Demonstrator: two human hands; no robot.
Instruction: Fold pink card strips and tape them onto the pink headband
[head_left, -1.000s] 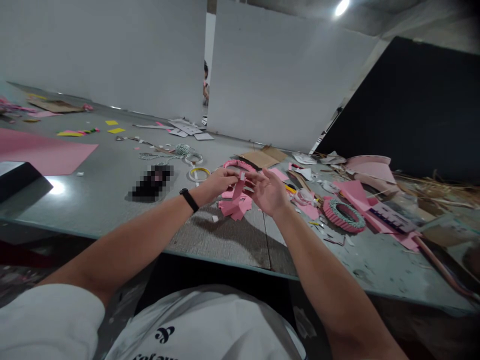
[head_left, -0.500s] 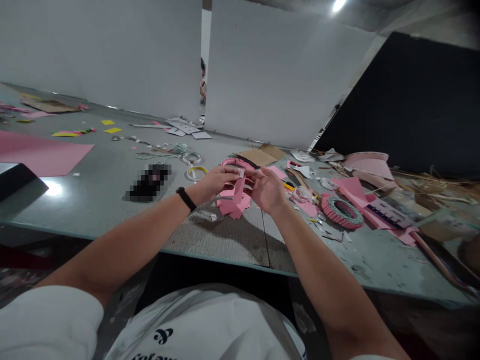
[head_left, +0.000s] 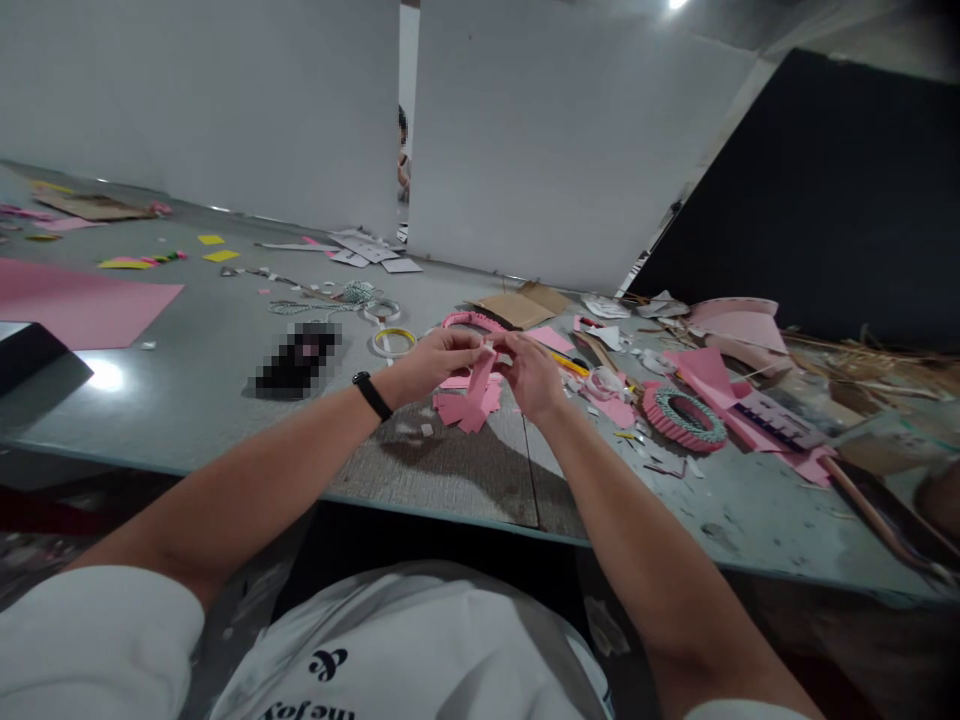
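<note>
Between my two hands stands a folded pink paper strip (head_left: 481, 380), with a small white piece, perhaps tape, at its upper end. My left hand (head_left: 439, 362) pinches the strip's top from the left. From the right, the fingertips of my right hand (head_left: 536, 378) close on the same end, partly hiding it. Below them, a pile of pink paper pieces (head_left: 454, 410) lies on the wood-patterned board (head_left: 450, 480). Just behind my fingers sits a pleated pink paper ring (head_left: 472, 320), partly covered by my hands.
Left of my hands lie a yellow-cored tape roll (head_left: 394, 343), a whitish roll (head_left: 382, 311) and a blurred-out dark object (head_left: 296, 360). Rightward are a yellow cutter (head_left: 570, 364), a pink ring with green-white cord (head_left: 684, 418) and paper scraps. A large pink sheet (head_left: 82, 300) is far left.
My right hand's fingers have closed in on the strip's top end, beside my left fingertips. The white piece there now shows less. The strip stays above the pile.
</note>
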